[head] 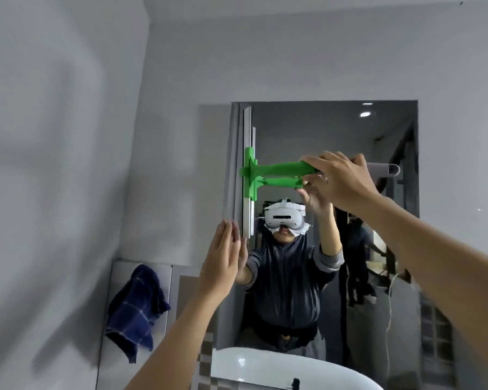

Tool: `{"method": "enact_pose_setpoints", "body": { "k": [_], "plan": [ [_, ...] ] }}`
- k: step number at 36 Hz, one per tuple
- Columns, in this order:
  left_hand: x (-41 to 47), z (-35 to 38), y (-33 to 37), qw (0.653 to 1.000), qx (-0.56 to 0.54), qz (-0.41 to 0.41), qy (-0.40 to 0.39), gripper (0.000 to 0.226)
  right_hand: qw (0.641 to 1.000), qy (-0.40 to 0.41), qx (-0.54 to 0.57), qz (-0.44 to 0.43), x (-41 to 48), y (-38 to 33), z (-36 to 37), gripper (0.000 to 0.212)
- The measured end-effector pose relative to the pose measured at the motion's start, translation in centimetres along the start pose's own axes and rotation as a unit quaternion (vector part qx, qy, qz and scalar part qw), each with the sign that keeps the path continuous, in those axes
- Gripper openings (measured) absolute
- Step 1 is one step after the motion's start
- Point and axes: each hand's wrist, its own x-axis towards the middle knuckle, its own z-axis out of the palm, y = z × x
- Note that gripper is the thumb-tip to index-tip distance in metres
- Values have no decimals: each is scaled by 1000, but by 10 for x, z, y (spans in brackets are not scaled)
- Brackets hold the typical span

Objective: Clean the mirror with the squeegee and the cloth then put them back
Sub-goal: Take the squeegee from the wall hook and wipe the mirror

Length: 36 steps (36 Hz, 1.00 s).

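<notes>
The wall mirror [335, 130] hangs ahead of me above a white basin. My right hand [341, 178] grips the handle of a green squeegee [279, 168]. Its white blade stands upright against the mirror's left edge. My left hand [223, 257] is flat and open, fingers together, pressed on the mirror's left edge just below the blade. A dark blue checked cloth [137, 308] hangs on the wall at the lower left, apart from both hands.
The white basin [265, 367] sits below the mirror with a small dark fitting on its rim. Grey walls meet in a corner to the left of the mirror. The mirror reflects a person wearing a headset, a doorway and ceiling lights.
</notes>
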Motion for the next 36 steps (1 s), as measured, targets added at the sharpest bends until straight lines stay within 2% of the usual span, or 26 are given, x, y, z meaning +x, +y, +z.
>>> {"method": "enact_pose_setpoints", "body": {
  "k": [4, 10, 17, 36],
  "plan": [
    [-4, 20, -21, 999, 22, 12, -34, 74, 1000, 17, 7, 0, 22, -3, 6, 33],
    [-5, 27, -31, 995, 78, 65, -19, 79, 999, 27, -13, -39, 39, -8, 15, 33],
    [-4, 29, -36, 992, 104, 70, -29, 78, 999, 40, 7, -13, 52, -9, 22, 31],
    [-5, 34, -41, 989, 124, 82, -18, 78, 999, 5, -34, -33, 62, -10, 18, 29]
  ]
}}
